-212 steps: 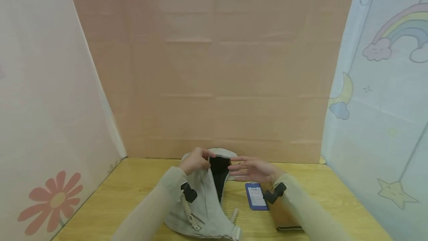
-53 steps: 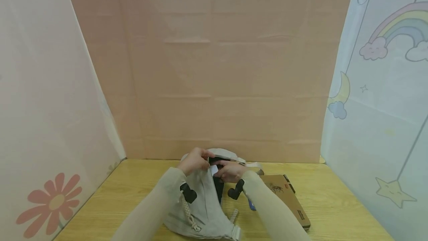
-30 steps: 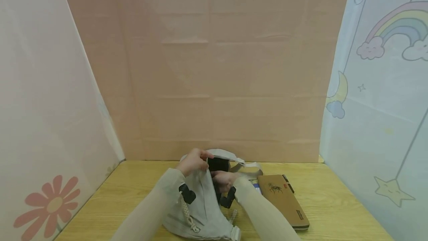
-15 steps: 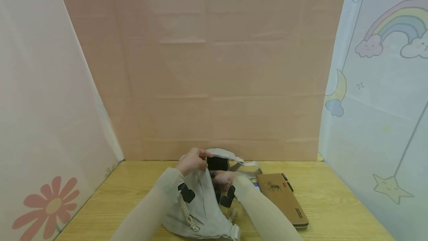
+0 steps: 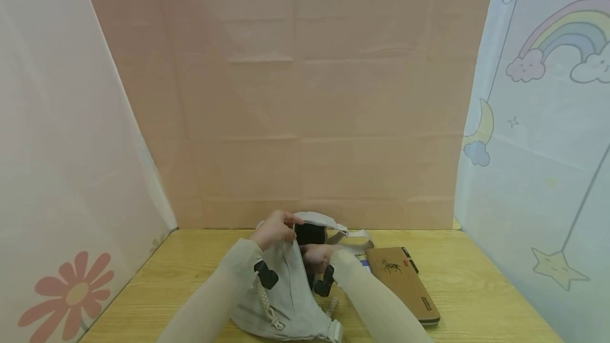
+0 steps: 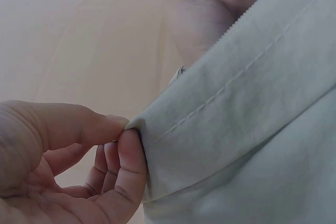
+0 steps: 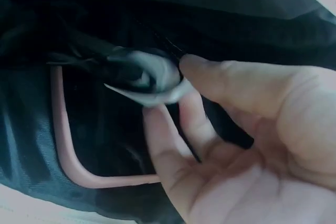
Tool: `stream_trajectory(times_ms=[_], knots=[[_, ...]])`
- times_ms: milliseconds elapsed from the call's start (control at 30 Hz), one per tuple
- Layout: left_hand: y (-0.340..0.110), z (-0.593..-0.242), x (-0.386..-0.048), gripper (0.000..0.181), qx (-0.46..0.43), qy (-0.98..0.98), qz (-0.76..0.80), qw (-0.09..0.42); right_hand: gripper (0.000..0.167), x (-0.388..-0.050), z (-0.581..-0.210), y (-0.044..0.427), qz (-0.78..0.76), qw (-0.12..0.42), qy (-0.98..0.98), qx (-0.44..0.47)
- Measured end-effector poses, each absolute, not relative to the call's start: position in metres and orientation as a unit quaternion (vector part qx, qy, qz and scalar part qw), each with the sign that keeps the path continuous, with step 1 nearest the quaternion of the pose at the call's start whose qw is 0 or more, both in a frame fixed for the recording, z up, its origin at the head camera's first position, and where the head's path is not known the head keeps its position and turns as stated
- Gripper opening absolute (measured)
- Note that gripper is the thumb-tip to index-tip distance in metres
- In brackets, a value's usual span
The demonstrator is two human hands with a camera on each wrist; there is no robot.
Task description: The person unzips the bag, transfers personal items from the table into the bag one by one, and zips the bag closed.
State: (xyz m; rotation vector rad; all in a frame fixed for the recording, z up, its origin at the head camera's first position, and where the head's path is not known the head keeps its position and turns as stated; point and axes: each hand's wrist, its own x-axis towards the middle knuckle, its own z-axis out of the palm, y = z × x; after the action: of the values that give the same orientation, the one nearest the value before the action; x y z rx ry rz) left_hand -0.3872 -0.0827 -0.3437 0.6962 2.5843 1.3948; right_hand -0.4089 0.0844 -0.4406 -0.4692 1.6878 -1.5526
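A light grey sling bag (image 5: 281,300) lies on the table, its zipped mouth spread to a black lining. My left hand (image 5: 275,231) pinches the edge of the opening between thumb and fingertips, as the left wrist view shows closely. Inside the mouth is my right hand (image 7: 241,135); in the head view its fingers are hidden. The right wrist view shows thumb and fingers around a small whitish, blurred thing (image 7: 152,85), its kind unclear. Beside it in the bag sits a dark flat object with a pink rim (image 7: 65,140).
A brown notebook (image 5: 402,285) with a horse print and a dark pen-like strip lies right of the bag. Next to it, a blue-edged name card (image 5: 365,264) is mostly hidden by the right sleeve. The bag's strap (image 5: 359,242) loops behind them.
My right hand was spread beside the bag's mouth, then came to the opening with a white thing, and is now deeper inside. My left hand has kept its pinch on the edge.
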Motion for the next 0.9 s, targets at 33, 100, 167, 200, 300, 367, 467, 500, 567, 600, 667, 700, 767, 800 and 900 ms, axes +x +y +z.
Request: stream_trajectory(times_ms=[33, 100, 167, 200, 300, 367, 467, 500, 567, 600, 667, 700, 767, 800, 900], knots=[[-0.083, -0.344, -0.387, 0.047, 0.230, 0.854, 0.462, 0.062, 0.034, -0.409, -0.441, 0.084, -0.609, 0.392, 0.666, -0.181], [-0.083, -0.344, -0.386, 0.046, 0.233, 0.854, 0.461, 0.061, 0.031, -0.408, -0.441, 0.084, -0.605, 0.398, 0.667, -0.174], [-0.083, -0.344, -0.386, 0.045, 0.232, 0.855, 0.460, 0.061, 0.027, -0.408, -0.441, 0.084, -0.602, 0.404, 0.667, -0.172], [-0.083, -0.344, -0.386, 0.045, 0.232, 0.855, 0.460, 0.058, 0.025, -0.407, -0.441, 0.084, -0.601, 0.405, 0.667, -0.173], [-0.083, -0.344, -0.386, 0.044, 0.230, 0.856, 0.459, 0.056, 0.020, -0.406, -0.439, 0.084, -0.592, 0.413, 0.670, -0.176], [-0.082, -0.344, -0.387, 0.044, 0.231, 0.855, 0.461, 0.055, 0.018, -0.406, -0.438, 0.084, -0.584, 0.420, 0.671, -0.182], [-0.082, -0.345, -0.388, 0.044, 0.230, 0.855, 0.463, 0.053, 0.018, -0.405, -0.436, 0.085, -0.573, 0.432, 0.669, -0.195], [-0.083, -0.345, -0.388, 0.044, 0.230, 0.855, 0.463, 0.052, 0.018, -0.405, -0.436, 0.086, -0.570, 0.437, 0.666, -0.200], [-0.083, -0.345, -0.388, 0.045, 0.230, 0.855, 0.462, 0.050, 0.019, -0.407, -0.435, 0.087, -0.569, 0.451, 0.654, -0.214], [-0.083, -0.345, -0.388, 0.045, 0.229, 0.855, 0.462, 0.051, 0.019, -0.407, -0.435, 0.089, -0.569, 0.456, 0.648, -0.219], [-0.083, -0.344, -0.388, 0.046, 0.226, 0.856, 0.461, 0.052, 0.024, -0.410, -0.434, 0.093, -0.572, 0.460, 0.639, -0.229], [-0.083, -0.344, -0.387, 0.046, 0.226, 0.856, 0.461, 0.054, 0.028, -0.411, -0.432, 0.096, -0.576, 0.459, 0.635, -0.232], [-0.083, -0.343, -0.388, 0.047, 0.224, 0.856, 0.462, 0.058, 0.037, -0.412, -0.428, 0.103, -0.581, 0.450, 0.637, -0.234], [-0.083, -0.342, -0.387, 0.048, 0.221, 0.856, 0.463, 0.060, 0.041, -0.413, -0.425, 0.108, -0.583, 0.443, 0.639, -0.236], [-0.084, -0.341, -0.387, 0.047, 0.219, 0.858, 0.461, 0.063, 0.049, -0.412, -0.417, 0.121, -0.592, 0.422, 0.646, -0.232]])
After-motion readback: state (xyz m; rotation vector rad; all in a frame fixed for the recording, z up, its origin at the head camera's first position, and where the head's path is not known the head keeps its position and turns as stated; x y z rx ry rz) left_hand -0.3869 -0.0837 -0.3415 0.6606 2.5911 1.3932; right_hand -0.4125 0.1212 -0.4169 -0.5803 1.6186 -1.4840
